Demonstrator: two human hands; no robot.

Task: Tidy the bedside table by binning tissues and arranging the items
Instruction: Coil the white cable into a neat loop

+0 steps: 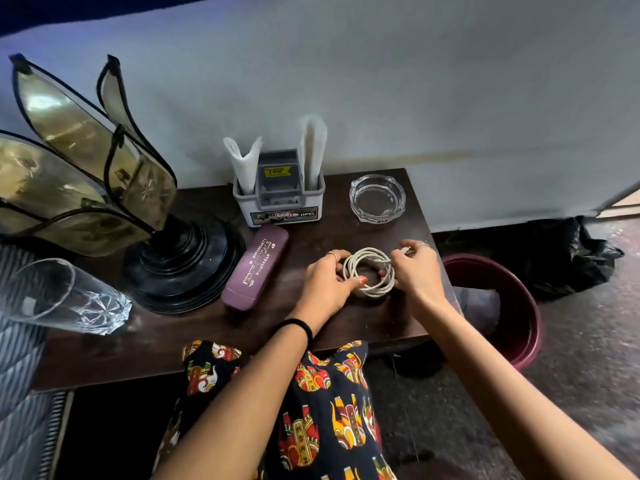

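Nearest me: my forearms over a patterned lap, reaching onto the surface (194, 327).
Cable (369, 271): white coil lying flat near the surface's right front, between both hands.
Left hand (327, 280): fingers curled, pinching the coil's left side.
Right hand (417, 268): fingertips pinching the loose cable end at the coil's far right.
Coming move, I judge: tuck that end in.
Bin (523, 306): just right, below the surface.
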